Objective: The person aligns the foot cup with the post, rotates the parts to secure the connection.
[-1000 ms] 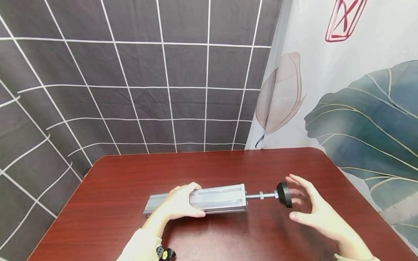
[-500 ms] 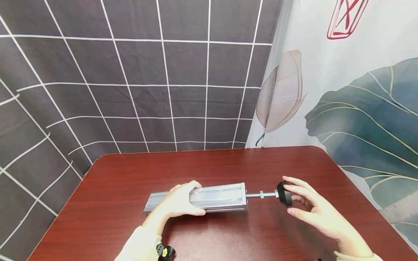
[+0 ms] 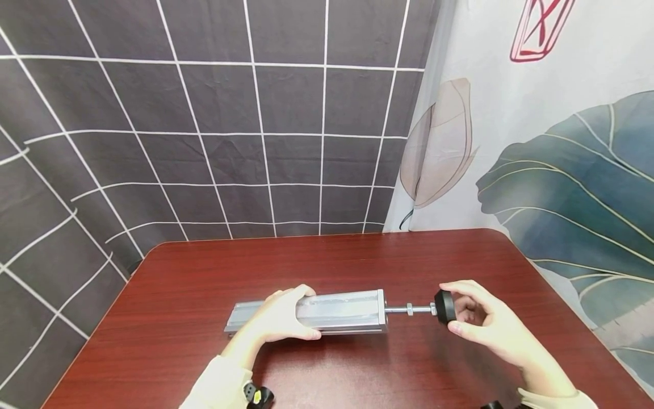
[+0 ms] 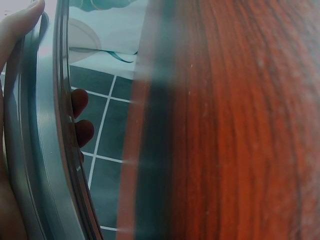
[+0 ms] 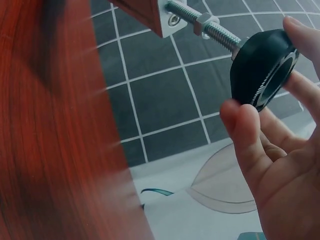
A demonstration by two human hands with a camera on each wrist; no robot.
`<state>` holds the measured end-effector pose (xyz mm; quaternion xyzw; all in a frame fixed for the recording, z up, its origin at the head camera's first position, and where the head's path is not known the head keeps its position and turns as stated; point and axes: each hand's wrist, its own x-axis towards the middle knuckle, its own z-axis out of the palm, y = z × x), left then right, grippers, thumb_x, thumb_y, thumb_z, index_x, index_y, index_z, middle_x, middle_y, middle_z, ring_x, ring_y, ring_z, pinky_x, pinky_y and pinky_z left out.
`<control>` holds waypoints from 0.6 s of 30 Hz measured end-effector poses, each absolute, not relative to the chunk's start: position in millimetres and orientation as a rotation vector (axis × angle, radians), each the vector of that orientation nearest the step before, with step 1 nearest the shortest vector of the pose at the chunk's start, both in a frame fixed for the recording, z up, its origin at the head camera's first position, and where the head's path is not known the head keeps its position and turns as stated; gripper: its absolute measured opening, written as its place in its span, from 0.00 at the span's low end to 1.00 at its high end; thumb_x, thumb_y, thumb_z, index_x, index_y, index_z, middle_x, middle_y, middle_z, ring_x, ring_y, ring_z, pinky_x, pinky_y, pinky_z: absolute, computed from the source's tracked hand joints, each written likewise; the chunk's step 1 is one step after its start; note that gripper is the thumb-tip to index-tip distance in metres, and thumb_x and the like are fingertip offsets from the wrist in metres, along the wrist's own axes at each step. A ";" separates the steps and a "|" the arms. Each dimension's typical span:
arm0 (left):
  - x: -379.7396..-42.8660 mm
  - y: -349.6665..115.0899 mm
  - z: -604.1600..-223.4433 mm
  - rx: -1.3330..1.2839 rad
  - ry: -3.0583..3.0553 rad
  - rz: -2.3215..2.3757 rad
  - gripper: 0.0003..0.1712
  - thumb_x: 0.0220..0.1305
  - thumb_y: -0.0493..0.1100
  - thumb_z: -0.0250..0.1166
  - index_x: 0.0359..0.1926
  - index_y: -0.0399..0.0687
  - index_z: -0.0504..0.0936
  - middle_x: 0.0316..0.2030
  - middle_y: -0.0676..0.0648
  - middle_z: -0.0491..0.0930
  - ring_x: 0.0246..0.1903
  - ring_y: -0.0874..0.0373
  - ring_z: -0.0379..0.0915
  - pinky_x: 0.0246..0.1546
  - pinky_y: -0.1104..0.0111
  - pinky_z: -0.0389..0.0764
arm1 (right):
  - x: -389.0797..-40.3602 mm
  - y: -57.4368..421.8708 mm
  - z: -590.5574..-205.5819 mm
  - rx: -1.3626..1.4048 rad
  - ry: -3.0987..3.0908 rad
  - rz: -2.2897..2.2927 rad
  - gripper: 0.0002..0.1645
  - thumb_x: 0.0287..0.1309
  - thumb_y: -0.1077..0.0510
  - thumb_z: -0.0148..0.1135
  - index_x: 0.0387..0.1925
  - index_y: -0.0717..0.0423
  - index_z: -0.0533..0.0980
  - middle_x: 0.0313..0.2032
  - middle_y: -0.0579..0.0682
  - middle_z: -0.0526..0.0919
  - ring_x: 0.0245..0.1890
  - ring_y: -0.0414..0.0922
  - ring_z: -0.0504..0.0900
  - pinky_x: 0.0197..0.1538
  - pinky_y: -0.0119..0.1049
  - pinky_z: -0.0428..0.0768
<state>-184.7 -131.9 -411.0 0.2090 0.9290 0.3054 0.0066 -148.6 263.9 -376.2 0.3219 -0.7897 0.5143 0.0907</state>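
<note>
My left hand (image 3: 281,318) grips a long silver aluminium profile (image 3: 347,309) from above, thumb on the near side. In the left wrist view, fingertips (image 4: 82,132) show past the far side of the profile (image 4: 47,110). From the profile's right end plate runs a threaded rod (image 5: 222,35) with a hex nut (image 5: 204,24) on it. A black, round, cup-shaped foot (image 3: 445,307) sits on the rod's outer end. My right hand (image 3: 485,318) pinches this foot's rim between thumb and fingers; its hollow face shows in the right wrist view.
The reddish-brown wooden table (image 3: 327,261) lies below the profile. Behind it hangs a dark grey cloth (image 3: 286,165) with a white grid. A white curtain (image 3: 490,102) with leaf prints hangs at the right.
My right hand has closed in from the right, and its fingers now pinch the black foot's rim. The left hand and the profile stay in place.
</note>
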 end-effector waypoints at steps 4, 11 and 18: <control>-184.6 -131.2 -410.3 0.657 2.905 0.957 0.40 0.30 0.67 0.74 0.49 0.61 0.75 0.38 0.60 0.78 0.40 0.56 0.71 0.42 0.58 0.69 | -148.9 260.0 -377.1 0.831 -2.354 1.503 0.35 0.42 0.78 0.64 0.55 0.59 0.71 0.35 0.43 0.77 0.23 0.40 0.75 0.23 0.33 0.70; -186.5 -130.2 -411.2 0.652 2.916 0.938 0.41 0.30 0.67 0.74 0.49 0.61 0.74 0.38 0.60 0.78 0.40 0.56 0.71 0.41 0.59 0.69 | -147.4 252.2 -375.1 0.689 -2.363 1.592 0.26 0.51 0.76 0.58 0.53 0.60 0.71 0.30 0.45 0.77 0.13 0.42 0.71 0.16 0.36 0.69; -186.3 -130.1 -411.7 0.646 2.918 0.931 0.41 0.30 0.68 0.74 0.49 0.61 0.74 0.38 0.59 0.78 0.40 0.56 0.71 0.41 0.59 0.70 | -145.0 245.5 -372.8 0.522 -2.434 1.555 0.15 0.59 0.69 0.55 0.49 0.60 0.72 0.27 0.45 0.76 0.11 0.46 0.72 0.17 0.37 0.72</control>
